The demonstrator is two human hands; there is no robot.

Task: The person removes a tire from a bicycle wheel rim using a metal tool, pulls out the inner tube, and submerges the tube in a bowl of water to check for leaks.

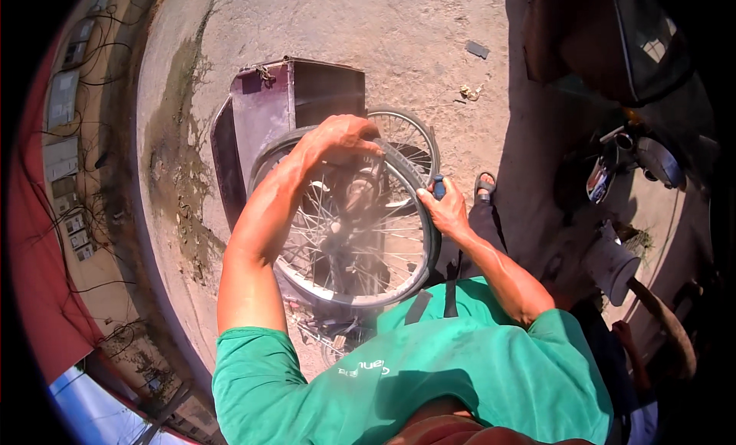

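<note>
A spoked bicycle wheel (335, 227) with a dark tire fills the middle of the head view, tilted in front of my chest. My left hand (345, 136) grips the top of the tire, its fingers curled over the rim. My right hand (445, 207) is at the wheel's right side, closed on a small dark blue tool (438, 186) against or beside the tire. Behind the wheel stand a purple metal sidecar (261, 108) and another spoked wheel (410, 127). Some of what lies under the wheel is hard to make out through the spokes.
My sandalled foot (484, 186) is on the cracked pavement (437, 39). At the right, in shade, are a motorcycle (636, 157), a pale container (606, 269) and part of another person's arm (625, 338). A building front with wires and boxes (69, 169) runs along the left.
</note>
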